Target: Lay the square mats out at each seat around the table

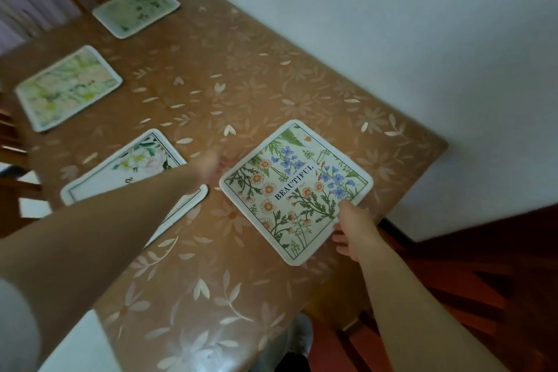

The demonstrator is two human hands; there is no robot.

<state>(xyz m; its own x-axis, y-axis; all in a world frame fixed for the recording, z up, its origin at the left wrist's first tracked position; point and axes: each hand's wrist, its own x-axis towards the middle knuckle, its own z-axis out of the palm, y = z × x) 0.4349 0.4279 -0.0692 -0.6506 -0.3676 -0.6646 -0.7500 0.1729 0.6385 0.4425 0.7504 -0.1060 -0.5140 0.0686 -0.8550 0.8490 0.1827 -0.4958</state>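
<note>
Several square mats lie on the brown floral table (241,75). The nearest is a flowered mat reading BEAUTIFUL (294,190), close to the table's right edge. My right hand (353,231) pinches its near right edge, thumb on top and fingers below. My left hand (208,167), blurred, hovers by that mat's left corner, and its grip cannot be made out. My left forearm covers part of a white flowered mat (133,166). Farther left lie a pale green mat (68,89) and a green mat (136,10).
A white wall runs along the table's far right side. Dark wooden chairs (12,142) stand at the left edge, and another wooden chair (447,281) sits below the right edge. The floor is reddish.
</note>
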